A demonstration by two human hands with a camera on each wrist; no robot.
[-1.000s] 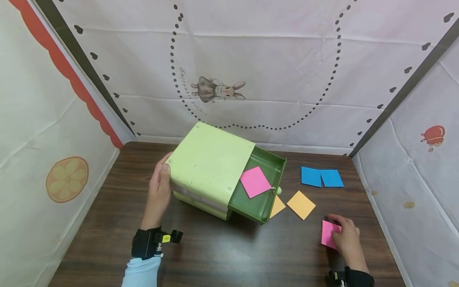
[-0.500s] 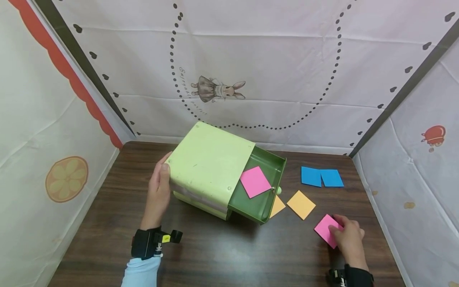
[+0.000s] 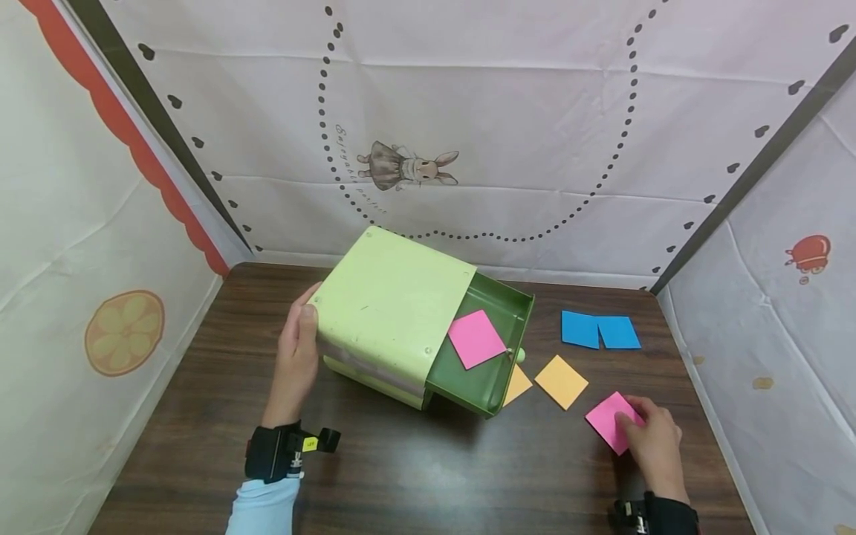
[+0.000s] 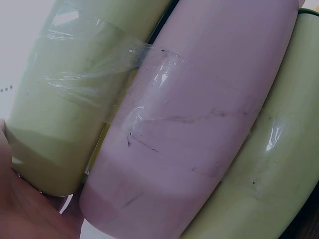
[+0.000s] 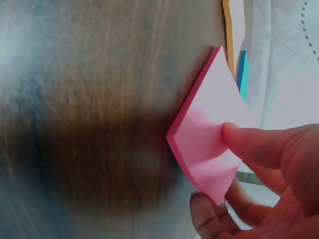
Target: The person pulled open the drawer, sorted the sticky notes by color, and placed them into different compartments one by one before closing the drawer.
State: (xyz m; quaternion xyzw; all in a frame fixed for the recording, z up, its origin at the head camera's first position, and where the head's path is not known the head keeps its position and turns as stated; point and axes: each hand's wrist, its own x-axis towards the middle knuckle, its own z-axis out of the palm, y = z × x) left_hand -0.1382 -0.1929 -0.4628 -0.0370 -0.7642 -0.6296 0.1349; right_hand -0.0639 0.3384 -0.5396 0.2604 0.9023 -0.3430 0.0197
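A light green drawer box (image 3: 394, 305) stands at an angle on the table, its dark green drawer (image 3: 468, 386) pulled out to the right. My left hand (image 3: 296, 364) holds the box's left end, thumb on the near side; some fingers are hidden behind it. The left wrist view shows the box's taped side with a pinkish drawer front (image 4: 189, 119). A pink sticky note pad (image 3: 476, 339) lies in the open drawer. My right hand (image 3: 655, 449) pinches another pink sticky note pad (image 5: 199, 129), thumb on top and fingers at its lower edge, tilted just above the table.
A yellow sticky note pad (image 3: 562, 383) lies right of the drawer; another yellow pad (image 3: 518, 385) is partly hidden under it. Two blue pads (image 3: 580, 329) lie side by side farther back. Printed white cloth walls (image 3: 535, 148) enclose the table (image 3: 414, 475).
The pink pad in my right hand has turned from upright to a flatter, diamond-wise position and shifted slightly away from me. The left hand, box and drawer have stayed put.
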